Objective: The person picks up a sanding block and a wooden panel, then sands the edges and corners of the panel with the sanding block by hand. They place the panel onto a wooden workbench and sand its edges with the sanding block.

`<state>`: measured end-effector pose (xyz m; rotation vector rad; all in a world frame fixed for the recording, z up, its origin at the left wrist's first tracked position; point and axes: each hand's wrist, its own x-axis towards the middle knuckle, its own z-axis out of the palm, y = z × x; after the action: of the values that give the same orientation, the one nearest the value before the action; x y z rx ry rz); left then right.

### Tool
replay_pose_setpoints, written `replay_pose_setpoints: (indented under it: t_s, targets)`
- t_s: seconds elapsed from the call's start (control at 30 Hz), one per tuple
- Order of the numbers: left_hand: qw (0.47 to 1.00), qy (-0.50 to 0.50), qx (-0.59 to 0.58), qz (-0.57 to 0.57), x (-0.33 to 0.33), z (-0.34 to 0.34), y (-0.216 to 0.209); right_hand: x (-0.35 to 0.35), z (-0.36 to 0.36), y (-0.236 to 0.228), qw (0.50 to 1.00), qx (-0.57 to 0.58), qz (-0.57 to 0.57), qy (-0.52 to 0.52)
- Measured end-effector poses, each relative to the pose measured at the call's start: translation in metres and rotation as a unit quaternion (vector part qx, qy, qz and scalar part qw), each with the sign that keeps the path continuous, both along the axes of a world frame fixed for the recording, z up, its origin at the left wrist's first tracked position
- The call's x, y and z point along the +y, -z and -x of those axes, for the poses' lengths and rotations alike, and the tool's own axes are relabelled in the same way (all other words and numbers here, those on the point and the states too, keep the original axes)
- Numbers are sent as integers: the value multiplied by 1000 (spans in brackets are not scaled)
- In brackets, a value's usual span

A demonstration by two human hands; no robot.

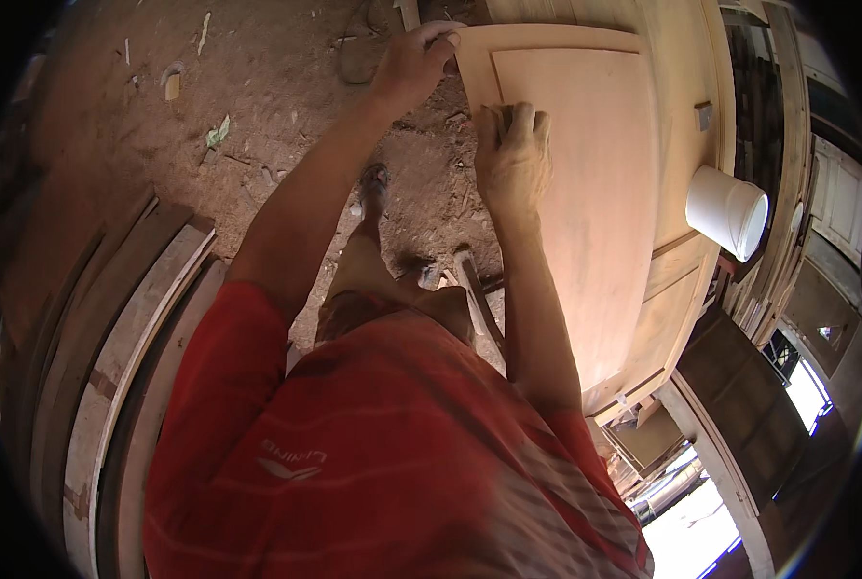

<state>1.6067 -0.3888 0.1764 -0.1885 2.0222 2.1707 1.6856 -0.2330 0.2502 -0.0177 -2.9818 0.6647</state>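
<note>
A light wooden panel (595,193) with a raised inner field and a flat border lies in front of me to the right. At its far left corner my left hand (416,69) is closed on the edge, thumb and fingers around it. My right hand (516,159) rests on the panel's left border, beside the raised field's edge, with its fingers curled down. Whatever those fingers may hold is hidden beneath them. Under the panel lies a larger wooden door (680,125) with framed sections.
On the door's right side are a white bucket (715,207) and a small grey piece (704,116). Long boards (112,386) are stacked at the left. Lengths of timber (783,222) stand at the far right. Scraps litter the dirt floor (247,106). A wooden leg (477,294) stands near my legs.
</note>
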Motion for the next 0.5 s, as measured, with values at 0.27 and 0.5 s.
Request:
replay_pose_setpoints:
  t_s: [0.27,0.5]
  targets:
    - [999,17,-30,22,-3,0,9,-8,22,4,1000,21,-9,0]
    - [998,50,-28,-4,9,0,27,20,-29,4,999,-9,1,44]
